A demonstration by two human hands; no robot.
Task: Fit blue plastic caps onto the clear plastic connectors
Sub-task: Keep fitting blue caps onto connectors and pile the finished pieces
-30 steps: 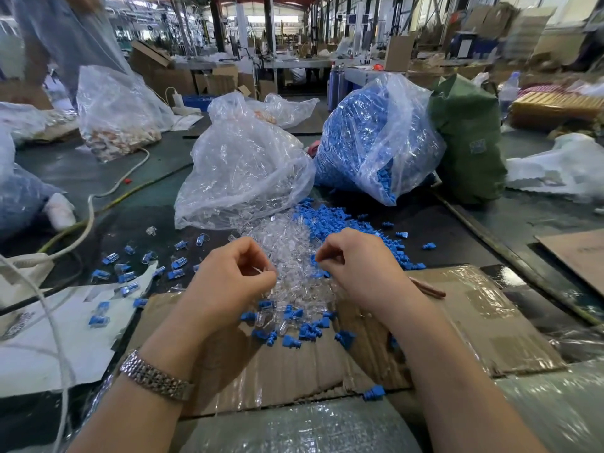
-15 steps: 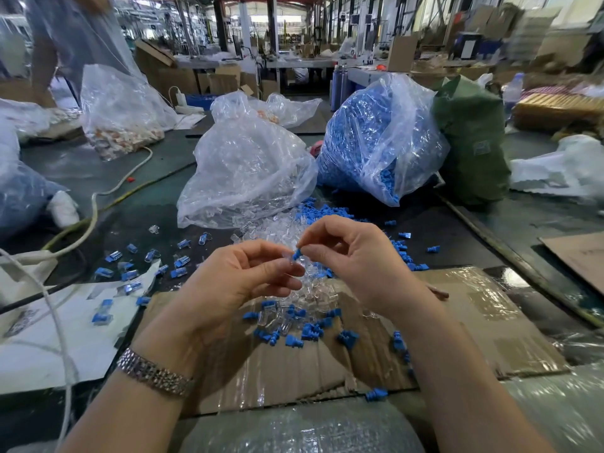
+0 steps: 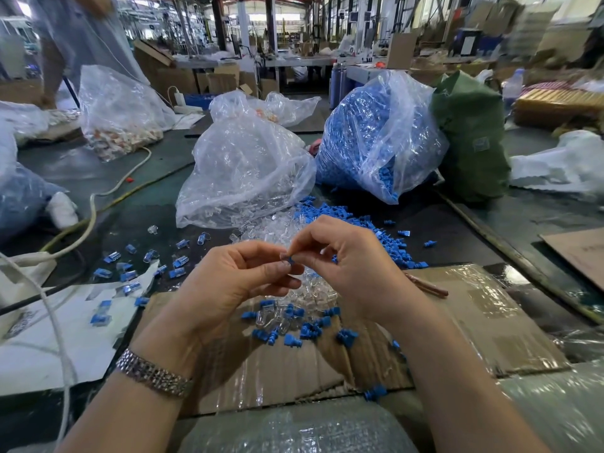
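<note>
On the far left, about a dozen finished capped connectors (image 3: 125,276) lie scattered on the dark table. Two hands meet above the cardboard sheet (image 3: 294,371): the left hand (image 3: 228,289) pinches a small clear connector (image 3: 283,260) at its fingertips, and the right hand (image 3: 353,269) pinches one blue cap (image 3: 292,259) against it. Two bags stand behind: a clear bag (image 3: 242,171) of connectors, then a bag of blue caps (image 3: 376,135).
</note>
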